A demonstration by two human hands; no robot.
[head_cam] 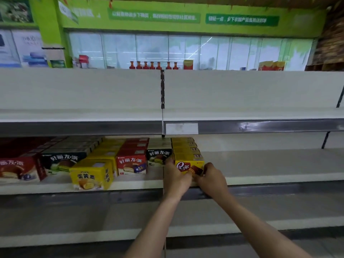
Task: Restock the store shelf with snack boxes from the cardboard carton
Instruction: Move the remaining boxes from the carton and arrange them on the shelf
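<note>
One view only: head cam, wide-angle, facing the store shelf [260, 175] straight on and tilted slightly down. It sits close to the shelf, approx arm's reach, w/ both forearms entering from the bottom edge. Above the shelf's top board the far green wall [167, 17] shows, well behind. Edges bow from lens distortion; no 2nd view to overlap.

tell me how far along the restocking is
Done: several rows of snack boxes already stand on the middle shelf, mostly left of centre. In hand: the left hand and right hand both grip a yellow box at the front of its row. Left: the shelf right of that box is bare, as is the top shelf. The carton is out of view.
</note>
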